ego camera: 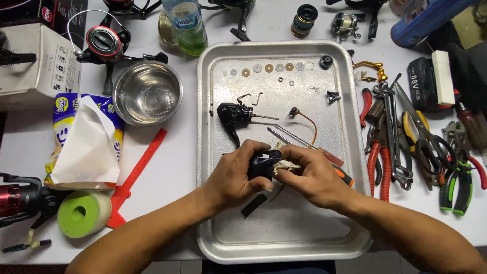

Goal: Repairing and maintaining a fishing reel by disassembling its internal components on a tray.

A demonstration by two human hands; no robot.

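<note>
Nearest the camera, two forearms reached in over the near rim of a large metal tray (208, 152), which sat in the middle of the white table (172, 172), probably to catch small loose parts. The left hand (231, 177) was closed around a dark reel housing (261, 165), steadying it over the tray's centre, while the right hand (312, 175) pinched a crumpled bit of pale cloth (284, 165) against that housing, apparently to wipe it. The housing looked glossy, black and rounded, mostly hidden by the fingers.

Beyond the hands lay a black reel body (234, 117) with its stem, and two screwdrivers (304, 144) lay slantwise just beside the right hand, within easy reach. A row of washers (269, 67) was lined up along the tray's far edge, seemingly kept in order.

Left of the tray stood a steel bowl (148, 93) and a tissue pack (86, 139); on the right, pliers and wrenches (395, 137) lay side by side.
</note>
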